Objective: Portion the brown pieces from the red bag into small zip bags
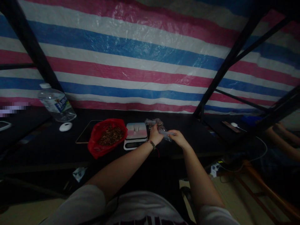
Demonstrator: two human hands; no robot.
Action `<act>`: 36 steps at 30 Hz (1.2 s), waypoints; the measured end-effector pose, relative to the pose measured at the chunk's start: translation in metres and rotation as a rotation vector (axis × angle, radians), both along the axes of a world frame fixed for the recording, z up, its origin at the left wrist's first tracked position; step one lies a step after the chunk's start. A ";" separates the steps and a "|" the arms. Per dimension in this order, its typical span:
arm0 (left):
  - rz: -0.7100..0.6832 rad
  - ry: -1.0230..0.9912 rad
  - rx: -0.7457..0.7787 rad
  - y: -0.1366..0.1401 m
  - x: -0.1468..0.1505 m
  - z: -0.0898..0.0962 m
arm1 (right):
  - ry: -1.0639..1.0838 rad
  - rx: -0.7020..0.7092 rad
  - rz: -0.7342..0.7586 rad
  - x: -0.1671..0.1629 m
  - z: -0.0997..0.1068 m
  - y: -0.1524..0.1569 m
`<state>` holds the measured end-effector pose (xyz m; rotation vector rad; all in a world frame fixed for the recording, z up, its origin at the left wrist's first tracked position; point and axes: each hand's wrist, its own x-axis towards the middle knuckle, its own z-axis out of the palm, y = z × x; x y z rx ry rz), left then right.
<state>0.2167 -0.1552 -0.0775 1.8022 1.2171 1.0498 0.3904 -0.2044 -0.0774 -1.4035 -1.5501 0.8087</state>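
Note:
My right hand (177, 137) is closed, its fingers pinching the edge of a clear plastic bag (167, 135). On the bag's other side is my left hand (156, 135), its thumb and fingers closed on the plastic; a beaded bracelet circles that wrist. Just beyond my left fingers lie more clear bags (158, 122) with brownish contents, too dim to name. A small digital scale (136, 130) with a shiny platform stands left of my left hand. Farther left, a red plastic bag (93, 142) lies opened out around a heap of small brown pieces (111, 135).
A large clear bottle (57, 104), a white rounded object (65, 126) and a dark tablet-like panel (85, 132) are on the left of the black table (185, 122). Dark metal posts (219, 75) frame a striped plastic sheet (131, 62). Another person's arms (283, 137) show at right.

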 end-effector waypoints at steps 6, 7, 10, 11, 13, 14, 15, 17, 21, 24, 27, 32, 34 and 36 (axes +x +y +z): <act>-0.093 -0.111 -0.023 0.002 -0.001 0.000 | -0.072 0.054 -0.019 0.001 -0.001 0.002; -0.105 -0.103 -0.056 0.002 -0.001 0.000 | -0.075 0.045 0.002 0.001 -0.002 0.002; -0.106 -0.099 -0.100 -0.002 0.001 0.001 | -0.073 0.040 0.045 0.001 -0.007 0.002; -0.114 -0.107 -0.102 -0.003 0.002 0.002 | -0.072 0.046 0.053 0.000 -0.008 0.002; -0.159 -0.114 -0.113 -0.006 0.004 0.004 | -0.076 0.058 0.074 0.000 -0.011 0.003; -0.187 -0.111 -0.121 -0.007 0.005 0.005 | -0.074 0.067 0.076 0.000 -0.011 0.003; -0.209 -0.112 -0.124 -0.007 0.005 0.005 | -0.069 0.074 0.073 0.001 -0.012 0.004; -0.225 -0.131 -0.110 -0.007 0.006 0.005 | -0.052 0.068 0.055 0.003 -0.012 0.004; -0.215 -0.230 -0.044 -0.004 0.003 0.002 | -0.018 0.010 0.093 0.010 -0.004 0.001; -0.331 -0.309 -0.043 -0.004 -0.001 0.001 | 0.015 -0.024 0.169 0.012 0.008 -0.006; -0.450 -0.306 -0.068 -0.009 -0.005 0.004 | 0.048 -0.079 0.158 0.013 0.017 -0.013; -0.347 -0.103 0.034 -0.018 -0.010 0.012 | 0.085 -0.108 0.046 0.018 0.010 -0.016; -0.271 0.030 0.068 -0.021 -0.011 0.012 | 0.086 -0.108 0.032 0.020 0.004 -0.015; -0.231 0.180 0.087 -0.022 -0.012 0.010 | 0.065 -0.116 0.046 0.021 -0.001 -0.014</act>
